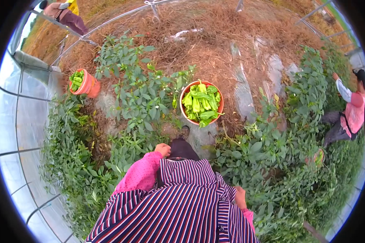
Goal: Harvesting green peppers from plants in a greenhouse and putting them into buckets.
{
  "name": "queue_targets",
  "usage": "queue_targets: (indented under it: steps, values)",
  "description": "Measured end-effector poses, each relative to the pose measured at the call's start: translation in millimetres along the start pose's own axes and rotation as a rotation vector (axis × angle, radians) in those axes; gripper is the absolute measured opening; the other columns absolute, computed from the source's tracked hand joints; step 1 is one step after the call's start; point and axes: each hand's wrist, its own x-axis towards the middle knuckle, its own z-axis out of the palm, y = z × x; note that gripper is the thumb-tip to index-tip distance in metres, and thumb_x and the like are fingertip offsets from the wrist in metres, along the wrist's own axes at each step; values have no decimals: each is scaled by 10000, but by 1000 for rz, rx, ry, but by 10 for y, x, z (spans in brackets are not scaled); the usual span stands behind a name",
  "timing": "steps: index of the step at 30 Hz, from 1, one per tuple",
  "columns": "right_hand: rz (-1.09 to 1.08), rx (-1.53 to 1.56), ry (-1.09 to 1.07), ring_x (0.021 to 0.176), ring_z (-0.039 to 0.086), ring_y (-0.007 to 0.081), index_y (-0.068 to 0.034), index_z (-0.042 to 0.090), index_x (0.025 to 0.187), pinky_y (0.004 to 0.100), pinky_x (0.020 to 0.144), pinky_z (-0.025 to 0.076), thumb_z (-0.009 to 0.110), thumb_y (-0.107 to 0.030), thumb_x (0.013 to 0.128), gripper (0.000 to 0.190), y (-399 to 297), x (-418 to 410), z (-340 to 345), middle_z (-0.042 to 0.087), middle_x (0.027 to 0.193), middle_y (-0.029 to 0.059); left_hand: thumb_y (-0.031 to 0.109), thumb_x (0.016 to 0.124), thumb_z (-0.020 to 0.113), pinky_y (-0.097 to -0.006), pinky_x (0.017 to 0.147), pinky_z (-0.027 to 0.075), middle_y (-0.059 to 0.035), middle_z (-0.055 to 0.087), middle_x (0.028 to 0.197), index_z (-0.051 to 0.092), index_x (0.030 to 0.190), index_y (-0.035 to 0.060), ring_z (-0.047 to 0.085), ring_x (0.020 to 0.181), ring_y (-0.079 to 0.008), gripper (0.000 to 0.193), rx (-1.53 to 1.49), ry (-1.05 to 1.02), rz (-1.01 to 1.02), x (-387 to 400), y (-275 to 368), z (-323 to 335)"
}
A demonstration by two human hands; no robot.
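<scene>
My left hand (163, 150) hangs beside my dark-trousered thigh, its fingers curled and the palm hidden. My right hand (240, 197) is low at my other side, close to pepper leaves; its fingers are mostly hidden. Nothing shows in either hand. In front of my shoe (185, 132), apart from both hands, an orange-red bucket (221, 112) stands on the ground. Long green peppers (201, 101) fill it to the rim, and some stick out over the edge.
Leafy pepper plants (140, 88) flank me on both sides. Another orange bucket (90, 85) of peppers leans at the left, near plastic greenhouse sheeting (9, 121). At the right a person (352, 106) reaches into the plants. Another person (64, 15) is beyond the metal frame (115, 19).
</scene>
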Motion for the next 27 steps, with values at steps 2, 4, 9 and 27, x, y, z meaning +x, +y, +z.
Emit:
queue_targets:
  steps: [2,4,9,27]
  values:
    - [18,-20,79,707,586,147,40,643,860,260,648,458,548,-69,771,170,-76,28,109,647,774,94,166,788,557,-325,527,485,-137,637,812,570,1019,-4,613,625,-215,287,-12,-13,-32,63,-39,-116]
    - [54,-64,73,723,596,147,35,642,870,258,666,463,581,-93,764,177,-194,62,195,651,789,94,173,799,542,-336,514,487,-149,641,836,559,1034,6,627,640,-233,289,29,-22,-82,133,-56,-270]
    - [54,66,35,709,605,146,42,618,894,258,668,474,550,-67,780,172,-566,93,470,648,791,88,159,799,519,-352,529,516,-175,638,875,542,1057,5,636,632,-273,302,-94,-1,-149,365,3,-593]
    - [-180,-28,11,565,506,151,16,605,899,285,513,408,521,-184,856,222,-1010,119,1278,581,671,61,178,818,534,-319,467,428,-126,658,841,545,1041,16,659,638,-228,276,-58,-54,-17,818,1443,-936]
